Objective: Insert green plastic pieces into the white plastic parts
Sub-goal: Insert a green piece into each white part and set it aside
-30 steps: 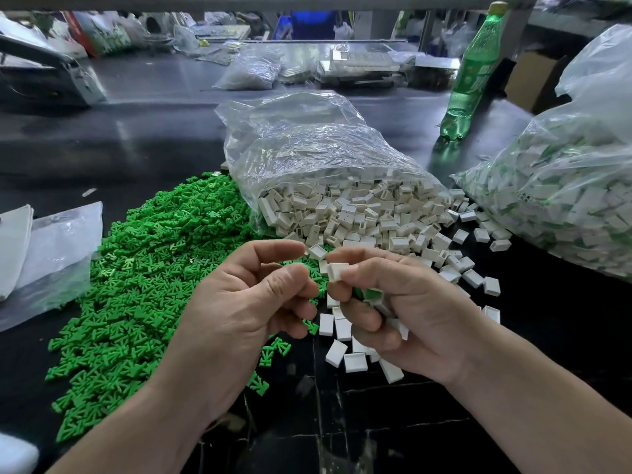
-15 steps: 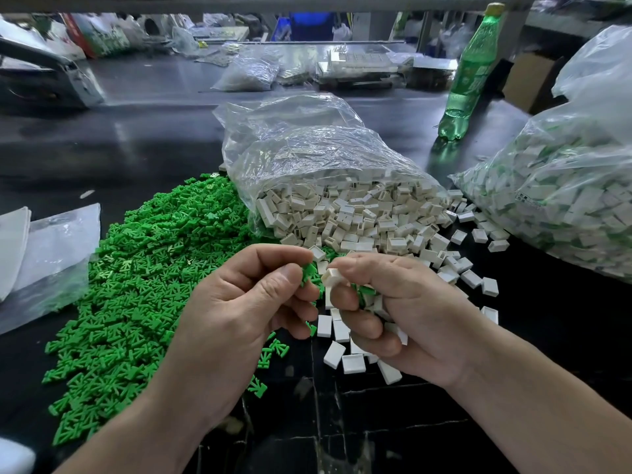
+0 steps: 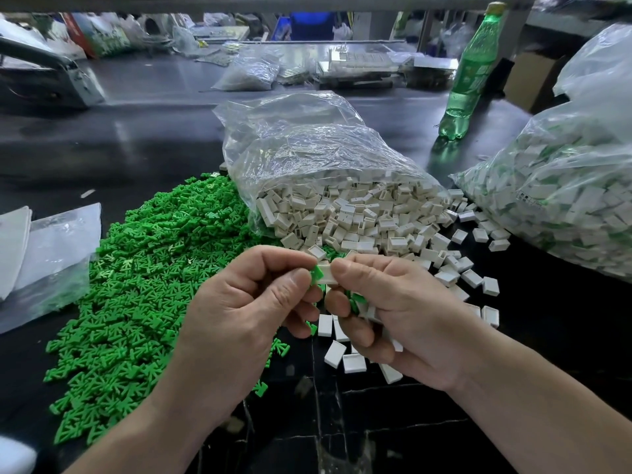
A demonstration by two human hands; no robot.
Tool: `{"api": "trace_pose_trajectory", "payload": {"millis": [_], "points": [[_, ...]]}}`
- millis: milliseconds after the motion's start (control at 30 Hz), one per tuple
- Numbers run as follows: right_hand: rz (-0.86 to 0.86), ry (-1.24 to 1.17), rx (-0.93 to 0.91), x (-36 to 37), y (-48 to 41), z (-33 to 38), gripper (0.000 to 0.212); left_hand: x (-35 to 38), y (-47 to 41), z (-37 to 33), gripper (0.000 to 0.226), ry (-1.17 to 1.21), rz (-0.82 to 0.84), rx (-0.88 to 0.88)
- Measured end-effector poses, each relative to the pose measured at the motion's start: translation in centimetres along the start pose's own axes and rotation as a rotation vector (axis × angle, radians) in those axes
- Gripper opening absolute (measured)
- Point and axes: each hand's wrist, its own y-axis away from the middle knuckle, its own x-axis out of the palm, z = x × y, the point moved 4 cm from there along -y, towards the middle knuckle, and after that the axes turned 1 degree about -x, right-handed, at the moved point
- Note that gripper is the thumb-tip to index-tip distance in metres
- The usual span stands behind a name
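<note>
Green piece (image 3: 316,275) meets white part (image 3: 327,272) just in front of the bag (image 3: 307,148). The left hand (image 3: 239,313) pinches the piece between thumb and forefinger, and the piece touches the part's left end. The right hand (image 3: 403,313) pinches the part and curls its other fingers round more parts, some showing green. Loose white parts (image 3: 342,354) lie on the black table (image 3: 136,131) below the hands, spilling from the bag's mouth. Left of the bag spreads a green heap (image 3: 147,268). Right of it sits a second bag (image 3: 564,200) of white-and-green parts, and behind it to the right stands a green bottle (image 3: 472,73).
</note>
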Motion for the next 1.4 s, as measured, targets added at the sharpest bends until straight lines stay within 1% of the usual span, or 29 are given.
{"api": "trace_pose_trajectory", "payload": {"millis": [200, 333, 533, 600, 633, 667, 733, 800, 867, 933, 1033, 1167, 1300, 1400], "points": [[-0.050, 0.066, -0.029, 0.0, 0.2, 0.3, 0.021, -0.1, 0.0, -0.1, 0.014, -0.046, -0.025, 0.039], [-0.043, 0.097, -0.086, -0.1, 0.2, 0.4, 0.024, -0.4, 0.0, 0.0, 0.013, -0.055, -0.036, 0.038], [-0.054, 0.296, -0.173, -0.3, 0.3, 0.3, 0.030, -0.6, 0.2, 0.0, 0.011, -0.190, -0.036, 0.043], [-0.055, 0.337, -0.190, -0.4, 0.2, 0.3, 0.031, -0.7, 0.1, 0.0, 0.011, -0.190, -0.022, 0.022], [-0.050, 0.332, -0.192, -0.4, 0.2, 0.3, 0.031, -0.7, 0.0, 0.0, 0.013, -0.131, 0.000, -0.018], [-0.042, 0.319, -0.189, -0.5, 0.3, 0.4, 0.032, -0.6, -0.1, 0.1, 0.016, -0.025, 0.030, -0.076], [-0.018, 0.304, -0.185, -0.4, 0.3, 0.4, 0.034, -0.1, -0.2, 0.3, 0.029, 0.252, 0.102, -0.210], [0.012, 0.296, -0.185, -0.1, 0.3, 0.4, 0.038, 0.5, -0.2, 0.5, 0.040, 0.480, 0.174, -0.303], [0.035, 0.270, -0.187, 0.2, 0.3, 0.3, 0.039, 1.2, 0.0, 0.6, 0.047, 0.623, 0.249, -0.370], [0.040, 0.249, -0.189, 0.3, 0.4, 0.2, 0.039, 1.7, 0.2, 0.7, 0.047, 0.718, 0.305, -0.429], [0.027, 0.232, -0.176, 0.5, 0.4, 0.1, 0.037, 1.9, 0.2, 0.8, 0.049, 0.794, 0.288, -0.494], [0.045, 0.231, -0.169, 0.6, 0.5, 0.2, 0.026, 1.7, 0.2, 1.0, 0.047, 0.795, 0.260, -0.529], [0.081, 0.258, -0.141, 0.4, 0.5, 0.4, 0.039, 1.6, 0.4, 1.1, 0.039, 0.799, 0.302, -0.555], [0.089, 0.272, -0.138, 0.5, 0.6, 0.5, 0.040, 1.6, 0.4, 1.2, 0.042, 0.792, 0.285, -0.571]]}}
